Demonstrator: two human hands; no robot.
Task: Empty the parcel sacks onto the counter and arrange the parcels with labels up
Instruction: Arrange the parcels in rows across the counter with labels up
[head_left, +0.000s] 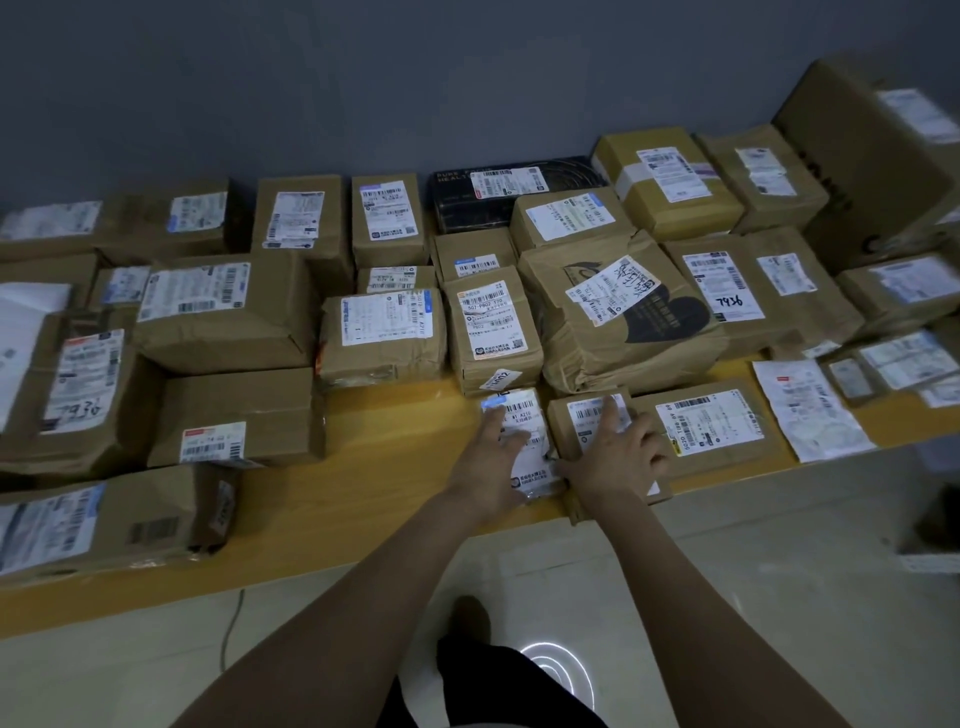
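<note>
Handling: the small plastic mailer (522, 441) under the left hand (493, 457) looks light, soft and slick, likely to crumple or slide; best pressed flat or pinched at an edge. The small brown box (587, 431) under the right hand (621, 452) looks stiff and light; take it by its side walls.
Look of the mailer: glossy, wrinkled, pale film, with a barcode label facing up and mostly covering it.
Look of the box: brown cardboard, taped, white label on top, partly hidden by the fingers.
Where: both lie at the near edge of the yellow wooden counter (395, 467), touching each other, with a flat brown parcel (711, 431) just to the right and a taller label-up box (491, 327) just beyond.
Left grip: palm down, fingers spread flat on the mailer; pressing, not closed around it.
Right grip: fingers splayed over the box top, thumb at its near left corner; resting or steadying, and I cannot tell if it is truly gripped.
Rest of counter: crowded with brown parcels, labels mostly up; no sack is visible.
</note>
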